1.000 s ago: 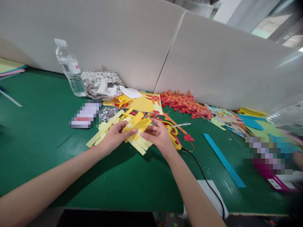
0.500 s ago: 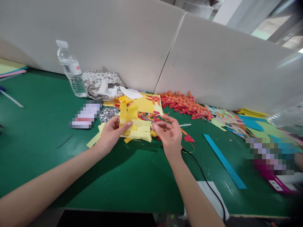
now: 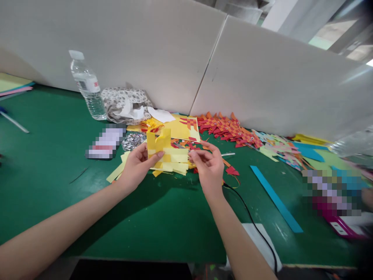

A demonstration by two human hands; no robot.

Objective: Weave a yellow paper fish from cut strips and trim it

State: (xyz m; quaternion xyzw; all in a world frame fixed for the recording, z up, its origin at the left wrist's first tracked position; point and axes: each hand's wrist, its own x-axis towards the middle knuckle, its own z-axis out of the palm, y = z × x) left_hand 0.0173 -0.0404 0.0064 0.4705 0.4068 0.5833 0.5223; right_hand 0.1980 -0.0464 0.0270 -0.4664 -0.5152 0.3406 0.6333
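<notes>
Yellow paper strips (image 3: 159, 142), deep yellow crossed with pale yellow, are pinched between the thumb and fingers of my left hand (image 3: 140, 162). The deep yellow ends stand up and the pale ends point right. At those pale ends, my right hand (image 3: 209, 163) has its thumb and index finger pinched together on a strip's tip. Behind and below the strips lie small red and orange paper scraps (image 3: 194, 146). Loose pale strips (image 3: 118, 171) rest on the table by my left wrist.
On the green table (image 3: 140, 229) stand a water bottle (image 3: 89, 85) and a patterned cloth pouch (image 3: 116, 97). A phone (image 3: 106, 142) lies beside a heap of googly eyes (image 3: 132, 140). Woven red-orange paper fish (image 3: 227, 130) line the wall. A blue strip (image 3: 275, 198) and black cable (image 3: 253, 217) lie right.
The woven strips have shifted very slightly, and the upright deep yellow ends look bent differently. My right hand stays at the pale ends, its fingers moved slightly.
</notes>
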